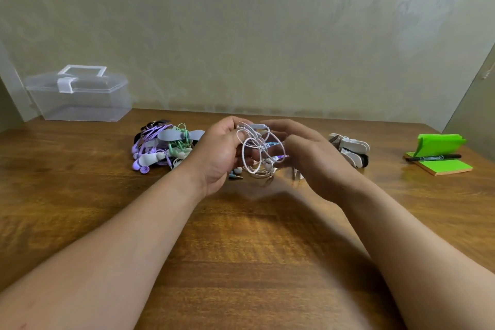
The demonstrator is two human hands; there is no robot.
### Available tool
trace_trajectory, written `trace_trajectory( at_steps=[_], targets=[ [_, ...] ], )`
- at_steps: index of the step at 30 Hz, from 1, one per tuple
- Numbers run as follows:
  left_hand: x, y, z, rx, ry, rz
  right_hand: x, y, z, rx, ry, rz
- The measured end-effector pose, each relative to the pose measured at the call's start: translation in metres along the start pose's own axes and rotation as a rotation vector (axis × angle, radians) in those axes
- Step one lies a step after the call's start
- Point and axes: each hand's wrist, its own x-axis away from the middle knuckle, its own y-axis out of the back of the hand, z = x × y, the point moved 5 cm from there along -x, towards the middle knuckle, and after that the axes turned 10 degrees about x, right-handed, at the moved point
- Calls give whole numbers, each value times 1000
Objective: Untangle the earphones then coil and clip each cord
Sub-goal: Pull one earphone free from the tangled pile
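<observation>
Holding a coiled white earphone cord [257, 154] at the middle of the frame, my left hand [218, 154] curls its fingers round the loops above the wooden table [241, 249]. My right hand [316, 161] reaches in half open, index finger by the pale clip [259, 126] atop the coil. It is blurred, so I cannot tell if it pinches. Purple and green earphones [160, 147] lie heaped left, spare clips [351, 149] right.

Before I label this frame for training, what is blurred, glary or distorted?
Head view: the right hand is motion-blurred, the left hand sharper; the white cord between them is legible; a soft sheen lies on the table at left; the wide lens bends the table's far edge.
</observation>
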Motion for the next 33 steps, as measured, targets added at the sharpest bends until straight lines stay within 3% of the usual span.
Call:
trace_trajectory(
  at_steps=[7,12,17,20,22,25,29,33],
  targets=[
    [3,-11,-4,-99,-114,8,-3,-8,-2,-138,-68,-2],
    [7,-13,-8,218,-18,98,-5,-11,-9,-261,-137,5],
    [6,-17,-4,219,85,165,-5,-12,-12,-133,-77,-14],
    [7,-21,-8,407,148,203,-5,-9,-12,96,-41,-77],
    [5,-20,-12,497,168,202,-4,-4,-8,112,-3,-163],
    [-2,-9,-7,459,189,107,-5,6,0,-98,32,-283],
    [-2,-2,-4,269,222,61,-9,14,1,-602,-1,-305],
    [-2,-4,-12,311,162,144,-9,15,1,-646,28,-315]
  ],
)
